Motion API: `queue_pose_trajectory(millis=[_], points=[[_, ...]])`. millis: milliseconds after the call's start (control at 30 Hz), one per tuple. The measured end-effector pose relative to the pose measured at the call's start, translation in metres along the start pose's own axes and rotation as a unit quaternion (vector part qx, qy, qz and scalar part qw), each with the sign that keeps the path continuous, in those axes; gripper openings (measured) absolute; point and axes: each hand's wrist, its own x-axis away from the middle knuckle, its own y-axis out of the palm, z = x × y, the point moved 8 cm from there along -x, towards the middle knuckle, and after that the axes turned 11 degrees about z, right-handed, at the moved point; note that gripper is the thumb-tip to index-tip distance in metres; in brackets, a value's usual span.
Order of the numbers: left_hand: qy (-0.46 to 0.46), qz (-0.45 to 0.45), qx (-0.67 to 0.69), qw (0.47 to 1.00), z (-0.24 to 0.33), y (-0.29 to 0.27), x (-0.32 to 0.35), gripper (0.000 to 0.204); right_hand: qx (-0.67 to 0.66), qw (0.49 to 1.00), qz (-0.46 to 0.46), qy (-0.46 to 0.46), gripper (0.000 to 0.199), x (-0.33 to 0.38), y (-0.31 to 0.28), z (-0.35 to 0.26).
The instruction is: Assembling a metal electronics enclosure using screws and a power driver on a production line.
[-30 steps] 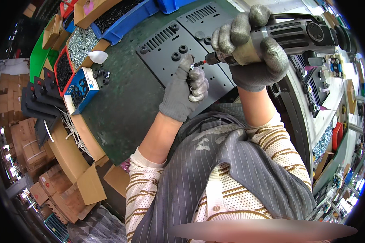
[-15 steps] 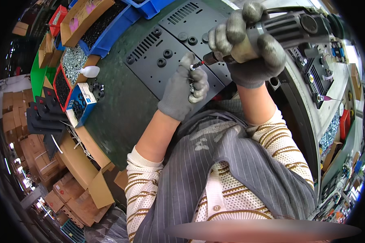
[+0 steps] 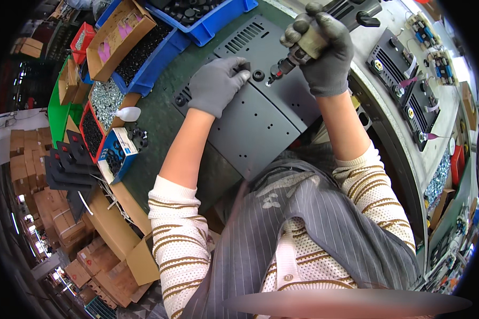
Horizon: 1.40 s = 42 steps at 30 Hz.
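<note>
My left hand (image 3: pixel 217 87), in a grey glove, bends over a dark metal panel (image 3: pixel 250 125) with slots and small holes. Its thumb and forefinger pinch a black round rubber foot (image 3: pixel 245 67); whatever the curled palm holds is hidden. My right hand (image 3: pixel 329 53), gloved too, grips a power drill (image 3: pixel 310 44) from the right. The drill's bit, with a red collar, points down-left, and a small shiny screw (image 3: pixel 269 83) shows at its tip. Close to the bit, another rubber foot (image 3: pixel 258 75) sits on the panel. A second slotted panel (image 3: pixel 298 98) lies alongside.
Blue bins (image 3: pixel 205 26) of black parts stand at the far left, beside an open carton (image 3: pixel 117 40). Nearer are loose screws (image 3: pixel 105 101), a white bottle (image 3: pixel 127 114) and a small blue box (image 3: pixel 117 154). Slotted black assemblies (image 3: pixel 404 87) lie on the right-hand bench.
My left hand has moved left and away from the bit and now pinches a rubber foot. The drill has swung upward, with the screw on its tip lowered toward the panels.
</note>
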Motion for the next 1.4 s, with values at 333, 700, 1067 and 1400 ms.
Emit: queue_pose_trajectory(millis=[333,700,1067,1400], points=[[-0.049,0.036,-0.035,0.998,-0.022,-0.002,-0.040,0.028,0.111,0.994,-0.011,-0.002,0.030,-0.028,0.025,0.024],[-0.131,-0.038,0.029,0.990,-0.052,-0.014,-0.044,0.032,0.077,0.994,0.064,0.037,0.027,-0.052,0.030,0.034],[-0.135,0.029,0.042,0.989,-0.060,-0.021,-0.039,0.037,0.213,0.976,0.039,-0.007,0.025,-0.070,0.053,0.050],[-0.058,0.041,-0.061,0.996,-0.045,-0.008,-0.041,0.033,0.331,0.936,-0.108,-0.041,0.028,-0.076,0.073,0.118]])
